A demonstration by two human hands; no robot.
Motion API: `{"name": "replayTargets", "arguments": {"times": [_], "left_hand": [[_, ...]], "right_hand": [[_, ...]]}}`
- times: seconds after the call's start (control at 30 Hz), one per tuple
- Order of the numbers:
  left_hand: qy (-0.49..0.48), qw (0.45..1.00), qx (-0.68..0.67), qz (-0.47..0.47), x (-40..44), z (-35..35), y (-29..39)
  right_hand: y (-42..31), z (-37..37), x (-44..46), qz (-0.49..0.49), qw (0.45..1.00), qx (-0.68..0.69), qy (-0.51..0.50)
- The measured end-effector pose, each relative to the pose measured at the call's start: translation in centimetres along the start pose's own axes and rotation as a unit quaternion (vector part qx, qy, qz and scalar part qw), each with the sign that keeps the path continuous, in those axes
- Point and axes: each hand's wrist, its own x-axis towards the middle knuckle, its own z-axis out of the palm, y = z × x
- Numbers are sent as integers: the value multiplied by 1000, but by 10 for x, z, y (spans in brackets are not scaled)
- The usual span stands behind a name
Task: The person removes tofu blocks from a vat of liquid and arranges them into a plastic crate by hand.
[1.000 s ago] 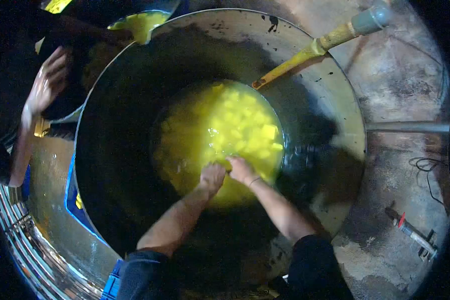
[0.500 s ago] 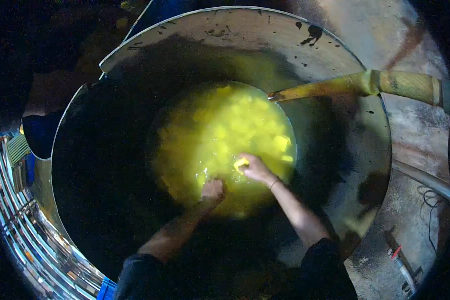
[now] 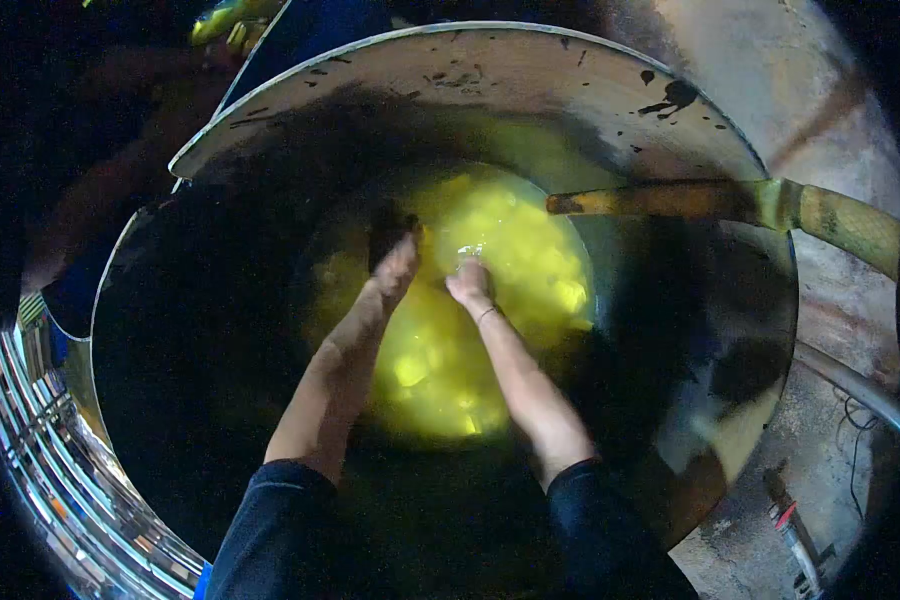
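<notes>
Both my hands reach into a large round metal vat [image 3: 670, 105] of yellowish liquid. Many yellow chunks [image 3: 510, 240] lie in the liquid, blurred by the water. My left hand [image 3: 398, 262] is left of the brightest chunks, its fingers blurred at a dark patch near a small yellow bit. My right hand [image 3: 469, 280] dips at the liquid's surface, its fingertips hidden, and I cannot make out anything in it. A thin band circles the right wrist.
A brownish pipe [image 3: 670, 200] reaches over the vat's right rim. Metal racks [image 3: 60, 450] stand at lower left. A co-worker's arm [image 3: 80, 220] is dim at left, with yellow pieces [image 3: 225, 20] above. A grey pipe [image 3: 850, 385] and cable lie at right.
Both hands have moved farther into the vat, toward its far side. The yellow piece seen in my right hand half a second ago no longer shows there. The view has shifted since the first frame.
</notes>
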Motion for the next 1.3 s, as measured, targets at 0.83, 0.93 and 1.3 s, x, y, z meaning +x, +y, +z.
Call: {"name": "replayTargets", "arguments": {"times": [0.83, 0.93, 1.3], "left_hand": [[311, 442, -803, -251, -38, -142, 287], [233, 353, -878, -224, -42, -177, 276], [240, 434, -868, -5, -26, -378, 382]], "right_hand": [[-65, -115, -139, -285, 897, 334, -57], [-55, -101, -132, -111, 930, 347, -39], [-12, 106, -187, -63, 998, -16, -13]]}}
